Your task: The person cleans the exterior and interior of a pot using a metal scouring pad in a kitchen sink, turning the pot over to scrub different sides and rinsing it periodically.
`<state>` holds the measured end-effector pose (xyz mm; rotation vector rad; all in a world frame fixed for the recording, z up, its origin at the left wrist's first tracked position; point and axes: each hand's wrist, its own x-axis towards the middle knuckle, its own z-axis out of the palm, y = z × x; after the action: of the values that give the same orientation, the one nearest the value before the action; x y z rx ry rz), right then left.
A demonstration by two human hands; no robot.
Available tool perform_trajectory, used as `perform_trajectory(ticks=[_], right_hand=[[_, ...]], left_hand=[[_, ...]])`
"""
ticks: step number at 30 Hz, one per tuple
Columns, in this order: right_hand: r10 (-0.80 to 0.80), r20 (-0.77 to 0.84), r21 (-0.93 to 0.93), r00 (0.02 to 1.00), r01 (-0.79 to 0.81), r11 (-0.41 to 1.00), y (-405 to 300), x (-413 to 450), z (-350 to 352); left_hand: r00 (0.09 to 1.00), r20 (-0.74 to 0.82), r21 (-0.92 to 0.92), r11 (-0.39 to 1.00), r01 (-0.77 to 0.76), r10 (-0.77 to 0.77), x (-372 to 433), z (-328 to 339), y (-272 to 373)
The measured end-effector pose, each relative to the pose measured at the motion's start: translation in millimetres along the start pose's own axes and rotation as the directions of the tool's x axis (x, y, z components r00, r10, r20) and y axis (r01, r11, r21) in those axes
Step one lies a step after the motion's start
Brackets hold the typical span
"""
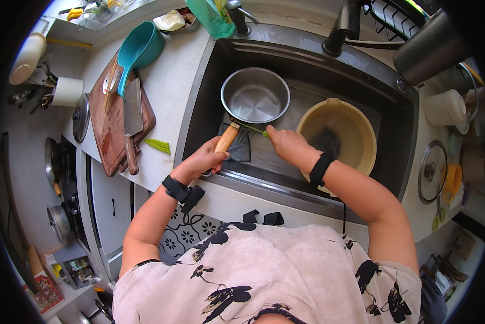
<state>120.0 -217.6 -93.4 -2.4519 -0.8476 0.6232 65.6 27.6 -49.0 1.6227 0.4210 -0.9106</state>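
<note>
My left hand (pixel 204 160) grips the wooden handle (pixel 227 138) of a stainless steel saucepan (pixel 255 95), which is held over the sink (pixel 307 91). Inside, the pan looks bare. My right hand (pixel 289 146) holds a small green-handled tool (pixel 265 133), apparently a paring knife. Its thin blade reaches to the joint between handle and pan; the tip is hard to make out. Below the handle lies a dark grey cloth (pixel 239 148). To the right, a beige plastic basin (pixel 368 139) contains cloudy water and a dark scrubber (pixel 326 141).
On the left counter, a cleaver (pixel 133 107) and a teal ladle (pixel 141 44) rest on a wooden cutting board (pixel 105 137). Beside them lies a green blade sheath (pixel 158 146). A black faucet (pixel 341 32) rises behind the sink. A glass lid (pixel 432 172) and scissors (pixel 437 216) are at right.
</note>
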Motion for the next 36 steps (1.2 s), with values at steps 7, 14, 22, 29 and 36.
perform_trajectory(ticks=[7, 14, 22, 29, 36], right_hand=[[0.046, -0.145, -0.212, 0.988, -0.076, 0.974, -10.5, 0.9, 11.4], [0.056, -0.176, -0.268, 0.983, -0.102, 0.958, -21.3, -4.3, 0.1], [0.036, 0.044, -0.007, 0.998, -0.036, 0.999, -14.6, 14.8, -3.9], [0.030, 0.337, 0.218, 0.941, -0.109, 0.970, -21.8, 5.6, -46.9], [0.019, -0.046, -0.103, 0.999, -0.024, 0.994, -11.6, -25.9, -9.7]], left_hand=[[0.999, -0.004, -0.123, 0.992, -0.039, 0.038, 1.1, 0.1, -0.7], [0.995, 0.069, -0.357, 0.933, -0.044, 0.074, -6.5, 10.1, 7.5], [0.999, 0.023, -0.162, 0.986, -0.040, 0.044, -6.7, 19.8, -2.9], [0.996, 0.019, -0.061, 0.994, -0.087, 0.089, -7.3, 18.7, -2.5], [0.995, 0.010, -0.061, 0.994, -0.095, 0.095, -5.6, 21.4, -3.4]])
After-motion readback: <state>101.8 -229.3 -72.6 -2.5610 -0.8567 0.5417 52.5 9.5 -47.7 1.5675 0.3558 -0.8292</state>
